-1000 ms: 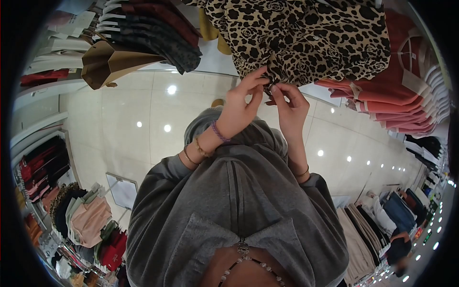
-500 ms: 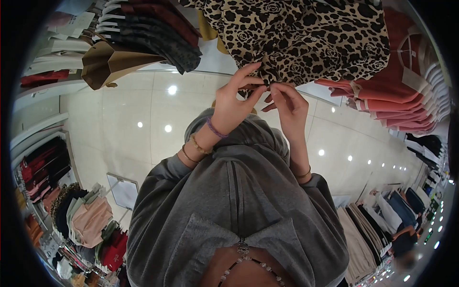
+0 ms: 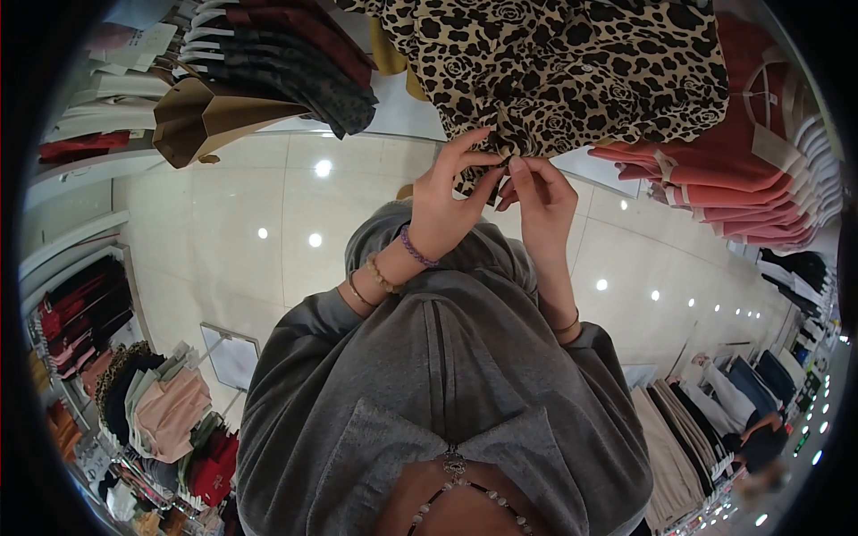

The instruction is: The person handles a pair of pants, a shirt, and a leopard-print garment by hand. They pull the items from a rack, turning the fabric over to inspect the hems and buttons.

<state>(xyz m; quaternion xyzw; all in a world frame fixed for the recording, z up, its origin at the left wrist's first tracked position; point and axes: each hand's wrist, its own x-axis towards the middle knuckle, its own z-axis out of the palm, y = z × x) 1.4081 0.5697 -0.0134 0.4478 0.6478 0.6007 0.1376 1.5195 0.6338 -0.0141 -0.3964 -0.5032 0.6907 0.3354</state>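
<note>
A leopard-print garment [image 3: 581, 76] with dark spots on tan cloth hangs at the top centre. At its lower left edge my left hand [image 3: 449, 192] pinches the cloth between thumb and fingers. Beside it, almost touching, my right hand [image 3: 539, 195] grips the same edge with thumb and forefinger. A small fold of the cloth lies between the fingertips; its details are too small to make out. Purple and beige bracelets circle my left wrist, and a thin band is on my right one.
Coral garments [image 3: 733, 170] hang at the upper right. A brown paper bag [image 3: 201, 121] is at the upper left beside dark garments [image 3: 286, 67]. More clothes racks stand at both lower sides. Another person [image 3: 762, 444] is at the lower right. Pale tiles [image 3: 349, 179] cover the floor.
Both hands remain at the garment's edge; my left hand has shifted slightly right and down, and the cloth there is folded differently. The person at the lower right has moved a little.
</note>
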